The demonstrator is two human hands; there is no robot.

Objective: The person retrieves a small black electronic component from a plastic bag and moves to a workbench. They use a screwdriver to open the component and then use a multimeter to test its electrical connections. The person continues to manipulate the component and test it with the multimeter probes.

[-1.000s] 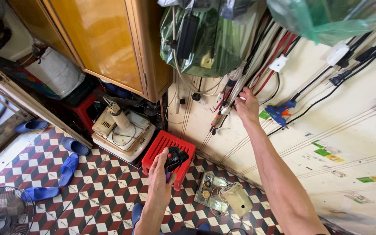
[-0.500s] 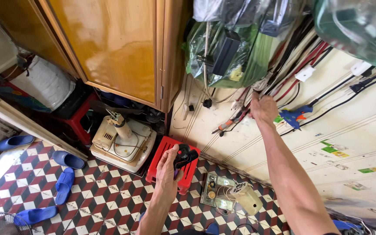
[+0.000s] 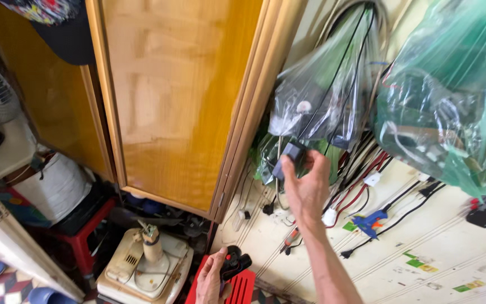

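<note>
A cluttered home storage corner: wooden cupboard (image 3: pixel 181 101) centre, bagged cables (image 3: pixel 322 101) hanging upper right, fan base (image 3: pixel 142 264) bottom left.

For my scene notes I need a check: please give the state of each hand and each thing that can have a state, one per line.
Right hand: raised, fingers closed on small dark plug.
Left hand: low, gripping black tool.
Wooden cabinet door: shut.
Clear plastic bag: hanging, filled with cables.
Green plastic bag: hanging, full.
Blue glue gun: hanging on the wall.

The single head-worn view looks forward and slightly down, close to a wooden cabinet door (image 3: pixel 175 101). The cable-hung wall (image 3: pixel 423 247) fills its right side. The floor seems barely in frame at bottom left.
</note>
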